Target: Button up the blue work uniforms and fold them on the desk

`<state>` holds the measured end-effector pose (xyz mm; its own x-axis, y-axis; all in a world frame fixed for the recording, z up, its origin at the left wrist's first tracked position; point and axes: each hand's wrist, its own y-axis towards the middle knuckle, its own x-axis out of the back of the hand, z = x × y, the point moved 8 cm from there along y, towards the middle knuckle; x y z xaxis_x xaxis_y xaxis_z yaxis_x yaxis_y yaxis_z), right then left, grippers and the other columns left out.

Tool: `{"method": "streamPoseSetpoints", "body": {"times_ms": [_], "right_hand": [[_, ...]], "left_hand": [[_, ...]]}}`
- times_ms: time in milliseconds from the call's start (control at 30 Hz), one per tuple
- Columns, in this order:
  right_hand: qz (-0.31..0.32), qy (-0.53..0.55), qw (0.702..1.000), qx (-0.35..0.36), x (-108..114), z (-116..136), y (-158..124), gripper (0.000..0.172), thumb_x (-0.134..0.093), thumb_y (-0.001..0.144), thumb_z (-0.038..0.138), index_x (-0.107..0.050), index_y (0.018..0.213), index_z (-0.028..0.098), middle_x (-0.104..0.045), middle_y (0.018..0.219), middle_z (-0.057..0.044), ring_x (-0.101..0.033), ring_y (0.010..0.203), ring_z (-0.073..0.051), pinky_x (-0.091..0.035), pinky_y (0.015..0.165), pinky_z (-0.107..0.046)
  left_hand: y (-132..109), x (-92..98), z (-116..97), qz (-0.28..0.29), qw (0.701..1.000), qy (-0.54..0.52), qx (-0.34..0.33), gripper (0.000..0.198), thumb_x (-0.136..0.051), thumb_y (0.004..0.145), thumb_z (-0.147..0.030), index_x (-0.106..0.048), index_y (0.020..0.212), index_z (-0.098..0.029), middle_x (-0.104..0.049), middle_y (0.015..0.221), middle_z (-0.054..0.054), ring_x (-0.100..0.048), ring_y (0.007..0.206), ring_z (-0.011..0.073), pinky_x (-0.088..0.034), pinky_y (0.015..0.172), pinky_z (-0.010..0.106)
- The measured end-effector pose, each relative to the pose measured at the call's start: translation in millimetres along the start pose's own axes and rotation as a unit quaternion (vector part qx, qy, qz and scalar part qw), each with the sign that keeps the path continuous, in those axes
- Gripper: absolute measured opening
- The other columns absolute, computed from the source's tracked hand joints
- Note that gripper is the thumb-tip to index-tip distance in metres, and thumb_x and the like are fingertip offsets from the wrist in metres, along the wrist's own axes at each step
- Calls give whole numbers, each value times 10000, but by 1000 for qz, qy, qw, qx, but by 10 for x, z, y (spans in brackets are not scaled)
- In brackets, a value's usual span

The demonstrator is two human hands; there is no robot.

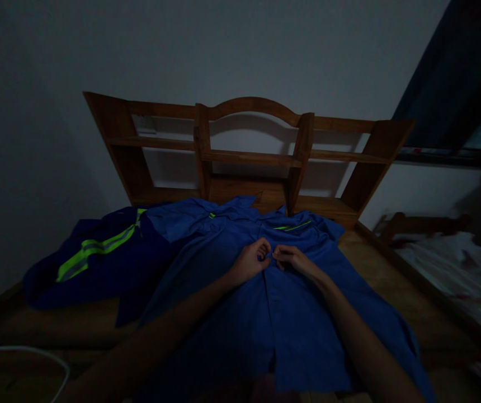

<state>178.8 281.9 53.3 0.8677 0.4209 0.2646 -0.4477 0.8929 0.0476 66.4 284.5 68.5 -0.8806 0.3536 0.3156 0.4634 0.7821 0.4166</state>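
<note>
A blue work shirt point(240, 319) lies spread front up on a wooden surface, its front edges meeting along the middle. Thin yellow-green piping point(293, 226) runs across its chest. My left hand point(252, 260) is closed in a pinch at the left side of the front opening. Close beside it, my right hand point(293, 260) pinches the shirt's other front edge. The fingertips of both hands nearly meet at the placket. Any button between them is too small and dark to make out.
A darker blue garment point(110, 263) with yellow-green and grey reflective strips lies to the left. Behind stands a wooden headboard with shelves point(251, 159). A white cable point(26, 349) curves at the lower left. Whitish cloth point(458, 260) lies at the right.
</note>
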Motion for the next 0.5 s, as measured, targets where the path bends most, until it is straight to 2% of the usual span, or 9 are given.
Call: {"method": "streamPoseSetpoints", "body": {"times_ms": [133, 233, 367, 500], "right_hand": [[-31, -4, 999, -7, 32, -53, 19, 272, -521, 800, 419, -520, 685, 173, -518, 577, 22, -465, 511, -101, -358, 545, -232], [-90, -89, 992, 21, 86, 20, -15, 373, -433, 858, 469, -509, 642, 174, -496, 549, 20, -455, 509, -105, -333, 523, -226], [-176, -280, 940, 79, 138, 234, -118, 453, -366, 897, 497, -496, 601, 179, -492, 559, 9, -455, 542, -119, -304, 536, -232], [-203, -337, 915, 88, 149, 315, -169, 497, -298, 920, 508, -485, 591, 186, -502, 556, -6, -479, 548, -135, -325, 560, -240]], "left_hand": [[31, 12, 145, -8, 999, -38, 30, 292, -689, 678, -189, -540, 929, -180, -576, 827, 5, -560, 751, 106, -443, 687, 220], [48, 29, 251, -20, 996, -58, 60, 337, -729, 644, -212, -563, 935, -169, -568, 784, -5, -554, 708, 104, -448, 668, 222], [39, 10, 309, -5, 996, -3, 88, 256, -689, 678, -212, -653, 927, -164, -563, 727, -2, -549, 673, 113, -443, 651, 228], [26, 25, 301, -7, 995, 52, 79, 207, -672, 672, -188, -682, 878, -182, -587, 730, 0, -552, 667, 120, -435, 637, 222]]}}
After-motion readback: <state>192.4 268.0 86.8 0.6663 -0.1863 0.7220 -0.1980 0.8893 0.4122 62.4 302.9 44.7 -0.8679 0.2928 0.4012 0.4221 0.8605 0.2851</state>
